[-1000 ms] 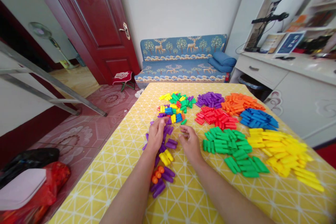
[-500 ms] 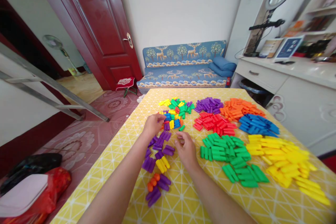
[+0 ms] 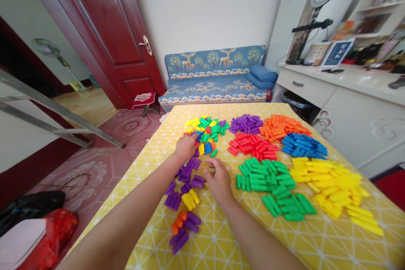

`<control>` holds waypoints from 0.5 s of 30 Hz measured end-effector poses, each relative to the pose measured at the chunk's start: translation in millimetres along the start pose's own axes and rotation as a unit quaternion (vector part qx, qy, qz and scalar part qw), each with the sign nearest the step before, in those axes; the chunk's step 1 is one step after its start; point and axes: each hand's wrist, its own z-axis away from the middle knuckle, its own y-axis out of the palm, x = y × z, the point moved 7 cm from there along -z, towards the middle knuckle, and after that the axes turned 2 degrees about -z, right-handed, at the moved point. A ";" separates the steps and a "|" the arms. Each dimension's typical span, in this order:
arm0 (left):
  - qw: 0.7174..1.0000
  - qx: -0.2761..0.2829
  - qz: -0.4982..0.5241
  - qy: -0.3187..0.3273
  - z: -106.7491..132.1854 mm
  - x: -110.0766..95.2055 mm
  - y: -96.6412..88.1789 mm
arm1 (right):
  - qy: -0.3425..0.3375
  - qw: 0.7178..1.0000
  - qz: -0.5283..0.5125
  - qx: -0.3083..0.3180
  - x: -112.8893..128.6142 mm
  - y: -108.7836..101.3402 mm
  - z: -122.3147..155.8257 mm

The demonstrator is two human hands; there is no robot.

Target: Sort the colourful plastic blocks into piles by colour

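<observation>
My left hand (image 3: 186, 147) reaches over the mixed pile of small plastic sticks (image 3: 207, 130), its fingertips at a blue piece (image 3: 199, 135). The back of the hand hides most of its fingers, so whether it grips a piece does not show. Beside several purple sticks (image 3: 198, 181), my right hand (image 3: 219, 179) hovers with loosely curved fingers, a gap between thumb and forefinger and nothing visible in it. Closer to me lie yellow sticks (image 3: 190, 199), a row of orange ones (image 3: 179, 222) and more purple sticks (image 3: 179, 240).
Colour-sorted piles spread over the table's right side: purple (image 3: 246, 124), orange (image 3: 283, 127), red (image 3: 253, 146), blue (image 3: 303, 146), green (image 3: 265, 175) and yellow (image 3: 332, 185). A patterned sofa (image 3: 211, 82) stands beyond the table. A white cabinet (image 3: 357, 122) is at right, a metal ladder (image 3: 60, 112) at left.
My left hand has pushed a little farther into the mixed pile and turned so its back faces me. My right hand stays near the purple sticks. The view has shifted slightly right.
</observation>
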 end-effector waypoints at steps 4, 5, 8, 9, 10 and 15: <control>1.000 -0.008 -0.019 -0.016 4.1 -6.2 -9.6 | -0.006 1.000 0.009 0.005 4.0 0.5 0.3; 1.000 -0.020 -0.006 -0.019 3.5 -8.9 -13.8 | -0.008 1.000 0.012 0.005 5.0 0.6 0.3; 0.987 -0.041 0.147 -0.047 -3.6 -18.6 -21.4 | -0.011 1.000 0.022 0.005 7.0 1.4 0.4; 0.967 -0.032 0.242 -0.070 -7.8 -22.4 -19.2 | -0.011 1.000 0.024 0.006 7.2 1.9 0.4; 0.932 -0.010 0.350 -0.096 -12.6 -27.8 -13.7 | -0.010 1.000 0.024 0.006 7.2 2.1 0.3; 0.795 0.071 0.589 -0.130 -46.2 -80.8 11.3 | -0.011 1.000 0.014 0.007 8.9 1.3 0.1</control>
